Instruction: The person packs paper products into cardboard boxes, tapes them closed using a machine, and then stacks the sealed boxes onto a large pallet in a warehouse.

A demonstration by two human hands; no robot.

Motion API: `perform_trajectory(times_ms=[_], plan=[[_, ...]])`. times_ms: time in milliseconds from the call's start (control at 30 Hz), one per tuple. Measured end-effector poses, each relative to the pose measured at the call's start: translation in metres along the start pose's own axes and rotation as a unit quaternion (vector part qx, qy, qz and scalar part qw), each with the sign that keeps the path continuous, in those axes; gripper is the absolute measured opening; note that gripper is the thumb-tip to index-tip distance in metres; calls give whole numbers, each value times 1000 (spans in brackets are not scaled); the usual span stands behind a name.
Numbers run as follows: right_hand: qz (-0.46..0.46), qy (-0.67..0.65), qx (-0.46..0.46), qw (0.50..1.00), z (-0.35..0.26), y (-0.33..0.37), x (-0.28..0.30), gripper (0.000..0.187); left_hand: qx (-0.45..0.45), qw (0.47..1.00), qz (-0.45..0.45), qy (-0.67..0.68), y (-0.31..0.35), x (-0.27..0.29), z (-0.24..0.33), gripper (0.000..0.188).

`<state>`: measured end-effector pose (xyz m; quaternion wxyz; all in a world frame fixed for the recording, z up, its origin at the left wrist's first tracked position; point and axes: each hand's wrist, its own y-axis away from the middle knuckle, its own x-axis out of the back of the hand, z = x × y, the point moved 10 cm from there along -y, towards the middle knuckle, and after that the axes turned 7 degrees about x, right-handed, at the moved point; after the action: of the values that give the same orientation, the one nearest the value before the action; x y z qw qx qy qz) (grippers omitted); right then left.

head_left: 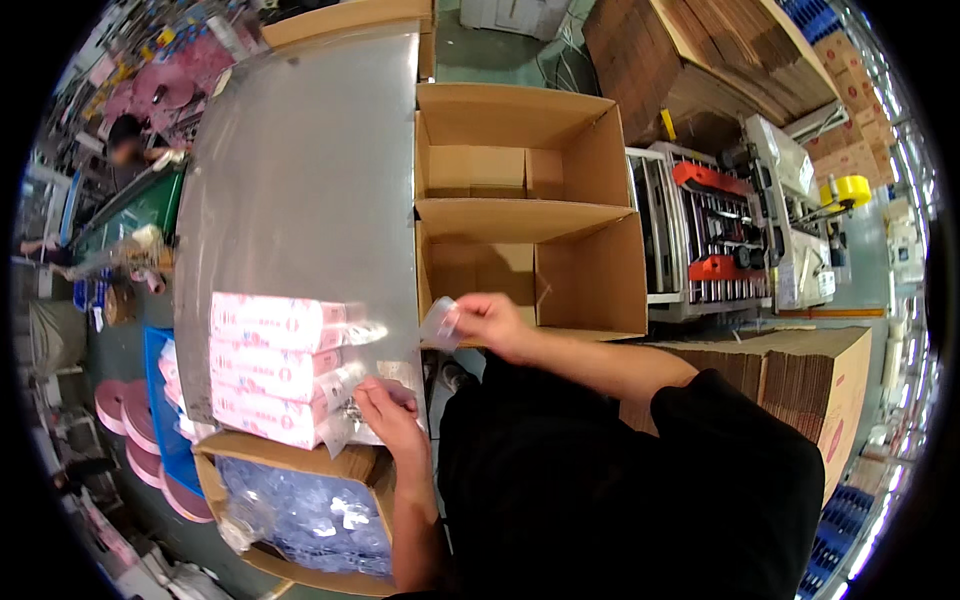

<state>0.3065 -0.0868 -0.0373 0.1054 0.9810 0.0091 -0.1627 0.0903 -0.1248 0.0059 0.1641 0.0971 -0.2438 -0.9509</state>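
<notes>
My right hand pinches a small clear plastic piece over the table's right edge, beside the nearer open carton. Lower down, my left hand is at the table edge by the loose clear wrapper ends of several stacked packs. Its fingers are curled together; whatever they hold is hard to make out. The pink-and-white wrapped packs lie in a stack on the metal table, left of both hands. Below them, an open cardboard box holds many bluish clear plastic pieces.
Behind the nearer carton stands a second open carton. A roller machine with red parts and a yellow tape roll is at the right. Flat cardboard stacks stand near my right arm. Another person is far left.
</notes>
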Motion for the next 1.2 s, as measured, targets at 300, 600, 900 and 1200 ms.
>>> perform_trajectory(times_ms=[300,600,900,1200], plan=[[191,96,-284,935,208,-94,215,22,84,991,21,-99,22,-42,-27,31],[233,-50,-360,902,360,-122,235,31,132,961,169,-173,73,19,-42,33],[52,312,-385,867,388,-57,253,40,119,961,148,-199,74,16,-57,30],[-258,608,-163,733,345,-93,205,27,114,946,89,-289,54,-3,-40,30]])
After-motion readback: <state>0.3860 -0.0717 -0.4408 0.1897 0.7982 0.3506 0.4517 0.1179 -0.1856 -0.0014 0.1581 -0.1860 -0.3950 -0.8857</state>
